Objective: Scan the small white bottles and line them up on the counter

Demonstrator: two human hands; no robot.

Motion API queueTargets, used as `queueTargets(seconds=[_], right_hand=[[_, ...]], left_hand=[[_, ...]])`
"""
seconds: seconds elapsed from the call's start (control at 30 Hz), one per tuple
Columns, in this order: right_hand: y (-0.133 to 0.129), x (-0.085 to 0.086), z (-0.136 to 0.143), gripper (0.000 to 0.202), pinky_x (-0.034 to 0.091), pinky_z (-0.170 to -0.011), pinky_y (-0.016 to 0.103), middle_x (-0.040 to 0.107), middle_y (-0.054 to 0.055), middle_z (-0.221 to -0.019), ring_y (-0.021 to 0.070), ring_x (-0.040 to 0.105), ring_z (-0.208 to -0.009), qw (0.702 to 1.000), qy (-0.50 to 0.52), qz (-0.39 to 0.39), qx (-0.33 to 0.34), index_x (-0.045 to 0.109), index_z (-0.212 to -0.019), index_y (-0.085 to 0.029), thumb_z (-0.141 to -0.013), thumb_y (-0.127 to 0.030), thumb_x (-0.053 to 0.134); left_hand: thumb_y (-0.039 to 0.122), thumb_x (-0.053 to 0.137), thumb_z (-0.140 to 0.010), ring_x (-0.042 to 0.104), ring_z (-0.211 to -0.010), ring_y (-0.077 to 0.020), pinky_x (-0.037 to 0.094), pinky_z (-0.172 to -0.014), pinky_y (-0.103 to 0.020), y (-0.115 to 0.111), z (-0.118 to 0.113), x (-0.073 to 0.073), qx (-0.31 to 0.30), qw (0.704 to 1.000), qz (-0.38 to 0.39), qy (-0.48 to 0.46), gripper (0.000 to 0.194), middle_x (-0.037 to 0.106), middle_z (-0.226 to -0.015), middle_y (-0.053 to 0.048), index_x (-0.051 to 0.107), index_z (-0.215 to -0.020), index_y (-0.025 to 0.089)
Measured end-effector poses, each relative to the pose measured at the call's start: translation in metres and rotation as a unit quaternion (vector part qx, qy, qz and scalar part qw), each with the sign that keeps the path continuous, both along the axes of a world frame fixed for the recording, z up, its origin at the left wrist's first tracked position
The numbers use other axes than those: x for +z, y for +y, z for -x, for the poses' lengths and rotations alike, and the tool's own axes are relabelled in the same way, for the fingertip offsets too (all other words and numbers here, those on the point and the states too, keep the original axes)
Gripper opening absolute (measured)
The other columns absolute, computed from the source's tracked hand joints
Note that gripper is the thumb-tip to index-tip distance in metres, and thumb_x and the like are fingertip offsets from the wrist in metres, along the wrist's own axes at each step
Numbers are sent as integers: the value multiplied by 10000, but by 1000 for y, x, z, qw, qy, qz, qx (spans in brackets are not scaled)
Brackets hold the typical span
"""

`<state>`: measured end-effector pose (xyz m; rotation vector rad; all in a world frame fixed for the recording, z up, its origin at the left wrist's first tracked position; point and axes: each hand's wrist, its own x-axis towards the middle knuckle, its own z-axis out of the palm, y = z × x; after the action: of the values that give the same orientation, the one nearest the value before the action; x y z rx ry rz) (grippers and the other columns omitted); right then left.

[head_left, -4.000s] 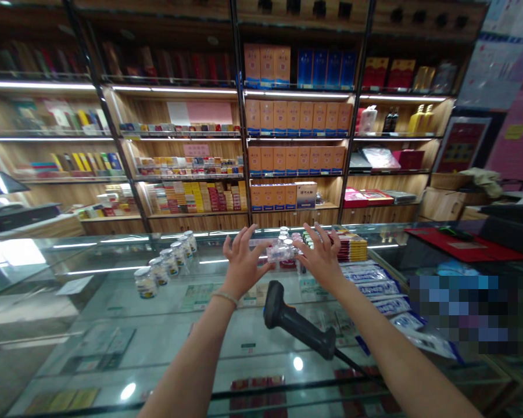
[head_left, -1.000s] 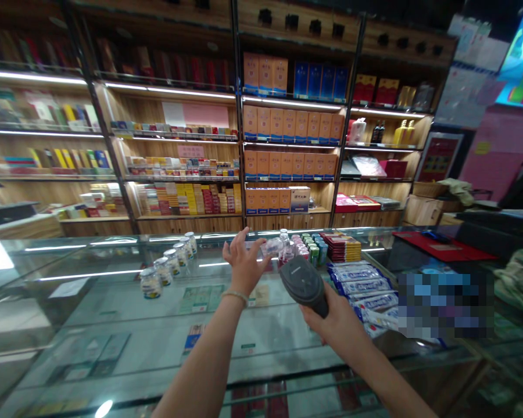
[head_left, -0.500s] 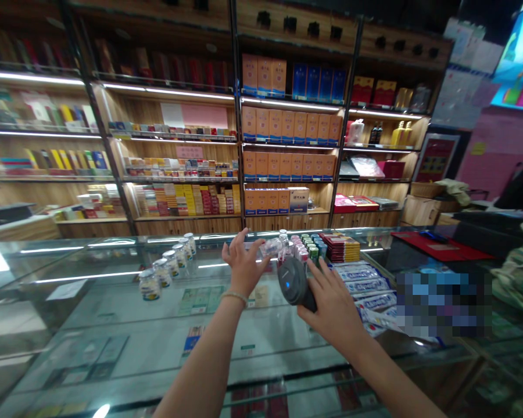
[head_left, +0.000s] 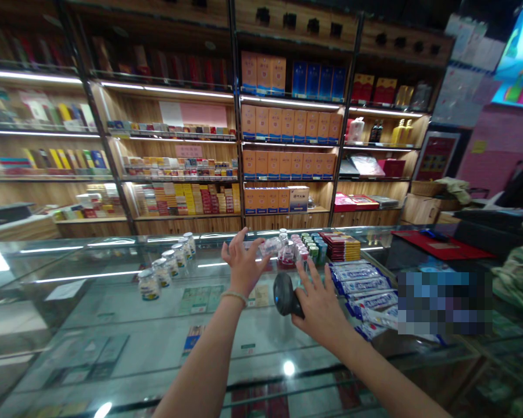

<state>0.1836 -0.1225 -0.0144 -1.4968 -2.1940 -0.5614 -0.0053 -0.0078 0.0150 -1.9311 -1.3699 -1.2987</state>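
Observation:
Above the glass counter, my left hand holds a small clear jar tilted sideways between thumb and fingers, its other fingers spread. My right hand has its thumb and palm around the handle of a dark scanner, whose head points left and shows a small blue light. Some fingers of that hand stretch forward. Just beyond the hands stand clear jars with dark red contents, beside rows of pink, green and blue small tubes.
A row of white-lidded jars runs along the counter's left. Stacked red and yellow packs and blue-white packets lie to the right, near a red mat. Shelves with orange boxes stand behind the glass counter.
The scanner has turned and moved slightly left and down, its head now facing left. My right hand has shifted a little left. My left hand has barely moved.

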Motion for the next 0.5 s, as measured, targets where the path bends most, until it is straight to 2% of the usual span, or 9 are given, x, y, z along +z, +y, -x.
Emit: queueTargets(seconds=[0.13,0.33,0.5], right_hand=[[1,-5,1,413,-4,-1194,711,240,162,-1650,422,78,-1538,1000,-3,17,-1,716,-1022,-154,-736,-448,775],[-1,-1,0,415,-17,-1188,717,213,165,-1657,418,47,-1542,999,4,51,8,701,-1054,-159,-769,-457,749],[-5,-1,-5,568,34,-1168,744,127,197,-1666,413,27,-1544,991,26,126,40,648,-1207,-156,-871,-612,607]], left_hand=[[442,773,-788,424,-1386,-353,160,-1166,-607,1,0,-1,0,1000,-1,-2,361,466,-1505,-146,717,-1118,309],[458,758,-799,414,-1394,-353,147,-1170,-604,1,0,-2,-5,1000,-4,-2,362,460,-1508,-146,712,-1124,305],[437,758,-804,412,-1394,-349,144,-1170,-606,0,-1,-2,-7,1000,-2,1,354,455,-1510,-144,707,-1130,309]])
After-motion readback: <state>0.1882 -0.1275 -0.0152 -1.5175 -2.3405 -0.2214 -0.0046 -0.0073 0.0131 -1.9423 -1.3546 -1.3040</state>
